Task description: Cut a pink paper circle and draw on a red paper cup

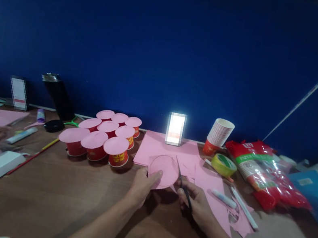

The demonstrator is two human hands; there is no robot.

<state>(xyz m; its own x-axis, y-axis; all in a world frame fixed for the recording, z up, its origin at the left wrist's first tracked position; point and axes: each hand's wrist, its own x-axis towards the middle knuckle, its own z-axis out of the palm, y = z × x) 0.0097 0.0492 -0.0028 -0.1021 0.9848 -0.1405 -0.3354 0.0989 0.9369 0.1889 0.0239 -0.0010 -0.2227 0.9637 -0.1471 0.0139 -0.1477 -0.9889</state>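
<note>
Pinching the likely light, creasable pink paper circle (166, 170), best held opposite scissors (184, 188) gripped in the right hand (197, 204), is the left hand (142, 184).

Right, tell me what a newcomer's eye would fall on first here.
Probably the glowing white rectangular screen, upright at the back centre against the dark blue backdrop. Next, left of centre, nine red paper cups topped with round pink paper discs. Then, front centre, the left hand holding a rounded pink paper piece beside black-handled scissors in the right hand.
</note>
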